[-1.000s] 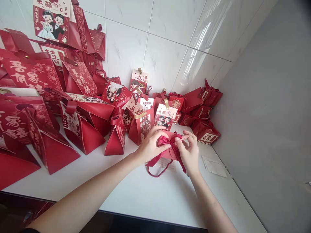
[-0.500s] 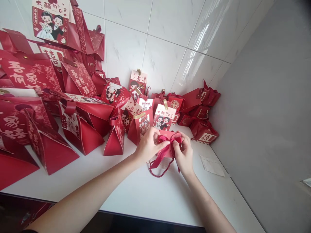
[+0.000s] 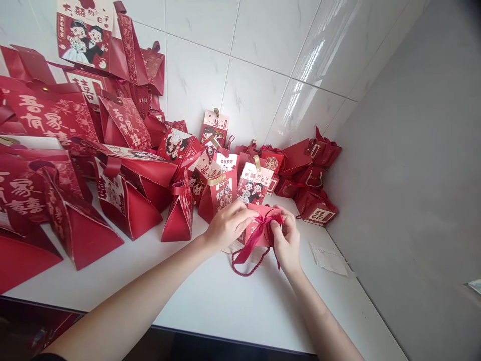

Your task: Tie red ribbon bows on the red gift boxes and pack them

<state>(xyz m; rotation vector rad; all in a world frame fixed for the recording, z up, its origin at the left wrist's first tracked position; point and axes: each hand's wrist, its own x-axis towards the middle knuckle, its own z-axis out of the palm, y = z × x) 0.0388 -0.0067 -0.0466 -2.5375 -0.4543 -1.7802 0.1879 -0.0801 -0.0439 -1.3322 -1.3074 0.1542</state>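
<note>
A small red gift box [image 3: 251, 234] stands on the white tabletop, with a dark pink ribbon bow [image 3: 259, 233] tied on its front. At the bow's left side, my left hand [image 3: 228, 223] is closed, thumb and fingers pinching the ribbon near the knot. My right hand [image 3: 287, 239] pinches the bow's right loop, its fingers behind the loop and its thumb in front. The ribbon tails hang down the box. A twisted red cord handle [image 3: 246, 274] loops onto the table below. My fingers hide parts of the box's sides.
Many red gift boxes crowd the left, including a triangular red box [image 3: 178, 215]. Several smaller ones stand behind my hands, one a cartoon-couple box [image 3: 252, 183]. Stacked red boxes [image 3: 317, 210] sit at the right by the grey wall [image 3: 406, 175]. A white packet [image 3: 328, 258] lies nearby.
My left thumb has drawn back slightly left and up from the knot, so more of the bow shows. My right hand keeps its place at the right loop. The view has shifted slightly.
</note>
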